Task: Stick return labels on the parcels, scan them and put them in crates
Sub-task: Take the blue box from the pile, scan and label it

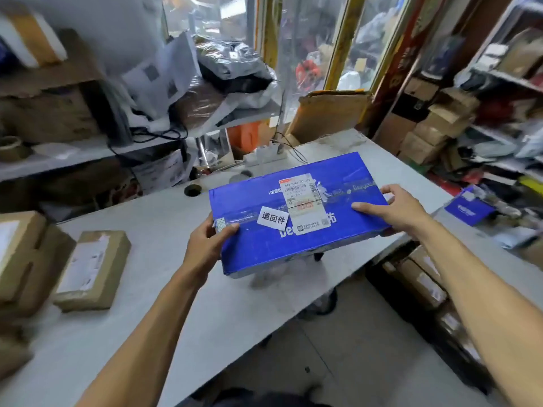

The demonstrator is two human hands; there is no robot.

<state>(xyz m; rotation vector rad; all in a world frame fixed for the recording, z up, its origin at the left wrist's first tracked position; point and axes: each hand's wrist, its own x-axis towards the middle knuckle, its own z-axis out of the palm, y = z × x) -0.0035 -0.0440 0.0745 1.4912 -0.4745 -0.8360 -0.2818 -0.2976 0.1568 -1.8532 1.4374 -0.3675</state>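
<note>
A blue cardboard parcel (299,212) sits at the centre of the frame, held over the grey table (152,230) with its right end past the table's edge. The left hand (205,245) grips the parcel's near-left corner: the thumb lies on the top face and the fingers are hidden underneath, so how far they curl cannot be seen. The right hand (396,210) holds the right end, with the thumb laid flat along the top and the fingers wrapped over the far edge, their tips out of sight.

On the parcel's top face a small white return label (273,219) with three black characters sits just left of a larger shipping label (307,204), overlapping its lower-left edge. The shipping label's fine print and barcode are too blurred to read, and it covers part of the white lettering printed on the box.

At the left of the frame two brown cardboard boxes (91,268) lie on the table; the nearer-left one is cut off by the frame edge. A second blue parcel (470,210) shows at the right, partly hidden behind the table corner. Shelves (505,77) at upper right hold stacked cartons, all soft and smeared. Grey plastic mailer bags (232,63) are piled at upper centre, their labels illegible.
</note>
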